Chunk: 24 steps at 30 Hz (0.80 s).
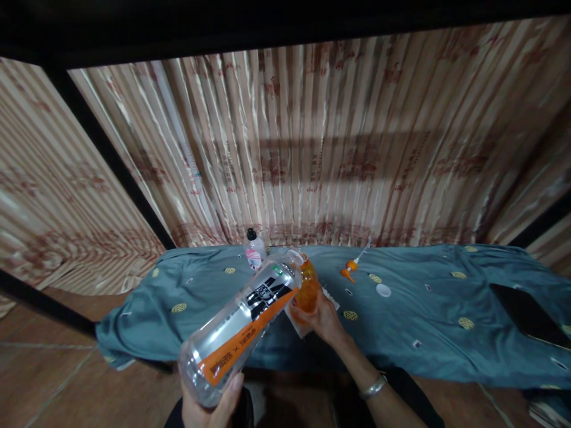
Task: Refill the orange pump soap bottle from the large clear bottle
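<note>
A: The fingers of the left hand (209,407) are curled around the bottom end of a big clear bottle (243,324); the thumb lies pressed along its side, near the lower edge of the picture. The hand is low and close to the body, and it holds the bottle tilted, with the open mouth pointing up and away.

B: And the other hand?

A: The right hand (322,321) reaches forward from the lower right, the wrist a little bent, with a metal bracelet (373,386) on it. Its fingers are wrapped from behind around a small orange bottle (307,288), which stands upright on the table. The fingertips are hidden behind the bottle, so I cannot tell how tight they press.

B: Where do the two bottles meet?

A: The mouth of the big bottle is just at the top of the orange one, touching or nearly so; I cannot tell which. Both are over the blue-green cloth (423,321) that covers the table.

B: What else lies there?

A: A small bottle with black cap (255,249) stands behind them. An orange pump head (352,267) and a white cap (383,290) lie to the right, apart from the hands. A folded curtain (312,148) hangs behind.
</note>
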Available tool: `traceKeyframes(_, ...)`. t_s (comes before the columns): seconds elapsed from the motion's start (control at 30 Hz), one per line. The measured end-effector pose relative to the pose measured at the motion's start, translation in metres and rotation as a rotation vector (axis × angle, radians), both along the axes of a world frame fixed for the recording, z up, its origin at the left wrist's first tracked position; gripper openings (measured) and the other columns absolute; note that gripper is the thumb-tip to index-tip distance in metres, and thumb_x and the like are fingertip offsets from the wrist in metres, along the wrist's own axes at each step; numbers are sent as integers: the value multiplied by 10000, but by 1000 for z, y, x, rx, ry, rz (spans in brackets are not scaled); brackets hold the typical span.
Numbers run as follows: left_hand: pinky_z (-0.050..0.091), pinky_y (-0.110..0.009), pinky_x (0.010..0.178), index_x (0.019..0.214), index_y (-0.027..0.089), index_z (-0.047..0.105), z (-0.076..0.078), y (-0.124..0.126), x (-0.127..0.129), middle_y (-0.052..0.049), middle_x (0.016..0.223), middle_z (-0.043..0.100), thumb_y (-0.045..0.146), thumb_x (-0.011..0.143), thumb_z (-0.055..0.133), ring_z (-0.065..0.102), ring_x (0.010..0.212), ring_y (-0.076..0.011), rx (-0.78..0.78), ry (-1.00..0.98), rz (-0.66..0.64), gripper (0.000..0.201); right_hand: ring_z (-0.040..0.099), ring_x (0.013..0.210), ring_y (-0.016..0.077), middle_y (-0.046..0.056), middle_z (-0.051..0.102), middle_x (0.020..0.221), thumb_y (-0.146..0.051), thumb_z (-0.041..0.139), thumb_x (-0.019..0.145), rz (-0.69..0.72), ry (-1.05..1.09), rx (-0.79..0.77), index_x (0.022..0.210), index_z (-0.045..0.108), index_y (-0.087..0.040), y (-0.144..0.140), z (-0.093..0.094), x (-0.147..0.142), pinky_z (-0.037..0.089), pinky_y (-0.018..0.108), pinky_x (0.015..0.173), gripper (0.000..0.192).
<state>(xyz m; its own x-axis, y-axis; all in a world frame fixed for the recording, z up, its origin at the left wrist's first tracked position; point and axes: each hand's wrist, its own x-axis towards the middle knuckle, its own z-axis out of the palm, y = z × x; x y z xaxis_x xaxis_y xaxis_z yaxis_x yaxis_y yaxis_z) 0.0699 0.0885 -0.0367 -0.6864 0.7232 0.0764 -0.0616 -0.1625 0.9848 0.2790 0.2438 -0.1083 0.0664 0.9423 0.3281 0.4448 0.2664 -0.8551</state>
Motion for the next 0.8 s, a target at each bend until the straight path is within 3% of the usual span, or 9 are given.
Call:
traceKeyframes(0.3,664,-373,737,1408,177,645,1,0,-2,-92,1028,775,541,616,960,764,852,-289,9,-20,13,927,785,1125,363,130,806,1226,-359,857,717,30,46,-45,1396,600,-211,-3,9,0,636,554,1021,740)
traceKeyframes(0.67,662,-394,856,1387,180,644,5,-1,-3,-112,1128,777,568,640,945,780,974,-311,-5,11,8,894,783,1134,348,126,807,1234,-362,847,743,56,50,-9,1442,575,-212,-3,8,1,625,538,1029,764)
traceKeyframes(0.8,667,-360,813,1406,179,626,5,-1,-2,-109,1129,779,566,657,938,786,943,-292,2,21,8,899,775,1145,353,131,801,1237,-366,835,757,72,58,-3,1453,562,-209,-3,8,1,612,556,1048,764)
